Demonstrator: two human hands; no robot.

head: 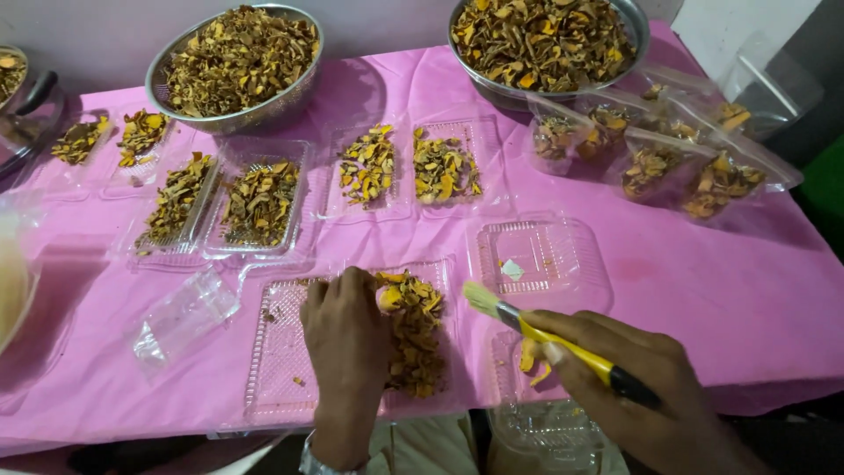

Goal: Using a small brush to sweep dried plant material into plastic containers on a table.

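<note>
My left hand (347, 347) rests fingers-down on an open clear plastic clamshell tray (280, 352), touching a pile of dried yellow-brown chips (413, 334) in its right half. The tray's left half holds only a few crumbs. My right hand (633, 387) grips a small paintbrush (536, 330) with a yellow handle, black end and pale bristles pointing up-left toward the pile. Under that hand sits another clear tray (536, 422) with a couple of yellow pieces.
Two steel bowls (230, 62) (545, 44) of the same dried chips stand at the back of the pink-covered table (703, 281). Several filled clamshell trays (259, 202) lie mid-table, an empty one (541, 255) at centre right, filled clear bags (677, 158) at right, an empty bag (185, 317) at left.
</note>
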